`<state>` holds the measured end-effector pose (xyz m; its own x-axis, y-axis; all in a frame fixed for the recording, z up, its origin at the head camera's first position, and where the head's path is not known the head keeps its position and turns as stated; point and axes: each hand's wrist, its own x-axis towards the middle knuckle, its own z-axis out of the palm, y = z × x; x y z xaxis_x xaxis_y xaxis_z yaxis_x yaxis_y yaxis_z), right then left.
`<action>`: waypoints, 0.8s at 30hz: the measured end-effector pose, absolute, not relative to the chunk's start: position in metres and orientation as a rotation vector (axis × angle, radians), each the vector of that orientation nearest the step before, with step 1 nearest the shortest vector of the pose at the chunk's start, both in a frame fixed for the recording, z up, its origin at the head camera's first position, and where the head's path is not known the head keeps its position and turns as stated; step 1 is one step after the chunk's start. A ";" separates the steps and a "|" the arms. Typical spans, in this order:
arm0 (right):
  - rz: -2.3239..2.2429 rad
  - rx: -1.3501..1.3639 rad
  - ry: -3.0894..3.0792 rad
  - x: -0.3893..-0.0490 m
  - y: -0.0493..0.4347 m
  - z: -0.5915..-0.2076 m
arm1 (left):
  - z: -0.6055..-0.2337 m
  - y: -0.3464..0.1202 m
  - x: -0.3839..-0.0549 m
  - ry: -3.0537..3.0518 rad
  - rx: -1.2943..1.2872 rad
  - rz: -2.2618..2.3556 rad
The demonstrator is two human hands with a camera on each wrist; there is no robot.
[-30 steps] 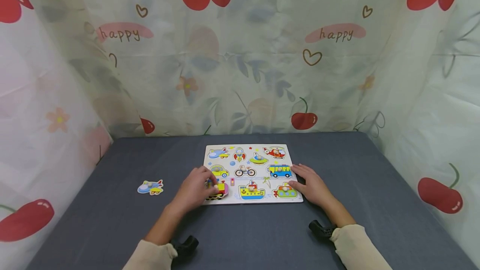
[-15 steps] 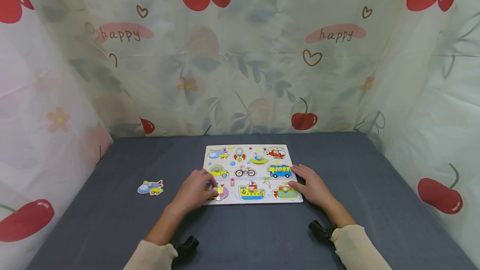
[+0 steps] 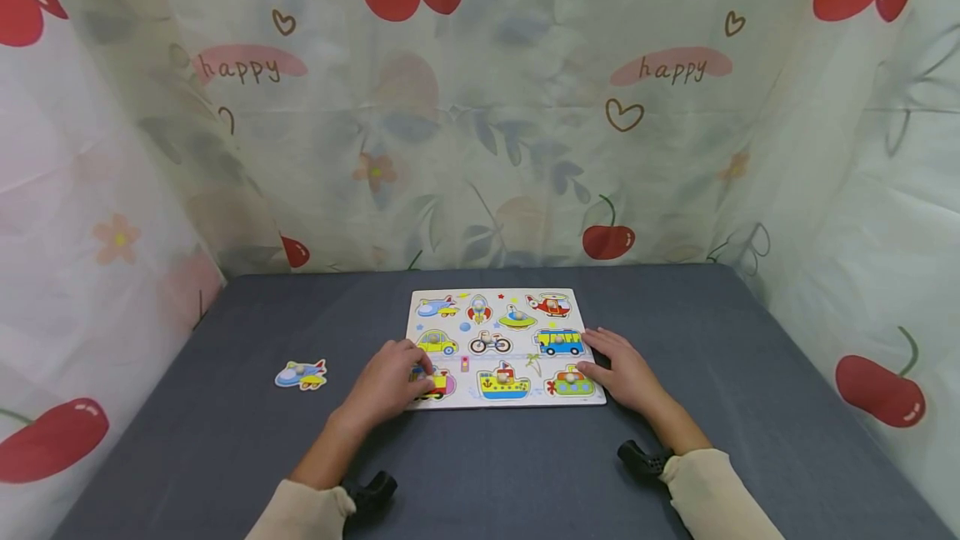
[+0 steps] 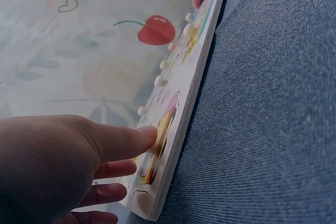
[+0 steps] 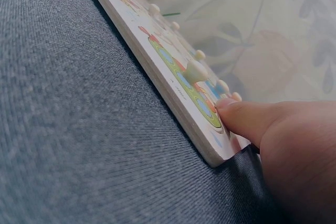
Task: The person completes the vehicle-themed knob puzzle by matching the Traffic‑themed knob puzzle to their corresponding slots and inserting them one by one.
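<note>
A white wooden peg puzzle board lies on the table, with knobbed vehicle pieces in its surface. My left hand is at the board's front left corner, thumb and index finger pinching the knob of the train puzzle piece. In the left wrist view the thumb covers that knob, and the train piece sits level in the board. My right hand rests on the board's right edge, fingers extended beside the bus piece. Its thumb lies by the submarine piece.
A loose airplane piece lies on the dark grey table left of the board. Boat, bicycle and car pieces are near the left hand. A printed curtain surrounds the table at the back and sides.
The train piece, raised and tilted toward the front a second ago, has shifted slightly and now lies flat in the board. The left fingers stay at it; the right hand has not moved.
</note>
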<state>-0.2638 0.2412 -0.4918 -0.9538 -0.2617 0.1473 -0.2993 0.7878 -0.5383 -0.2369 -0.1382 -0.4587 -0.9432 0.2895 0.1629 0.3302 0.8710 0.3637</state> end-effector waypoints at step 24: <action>0.878 0.455 -2.928 -0.264 0.242 -0.491 | -0.449 -0.171 -0.241 -2.934 -0.360 -0.870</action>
<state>-0.2644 0.2416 -0.4908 -0.9554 -0.2640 0.1321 -0.2931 0.7954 -0.5305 -0.2411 -0.1713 -0.4489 -0.9710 0.2051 0.1231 0.2391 0.8135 0.5302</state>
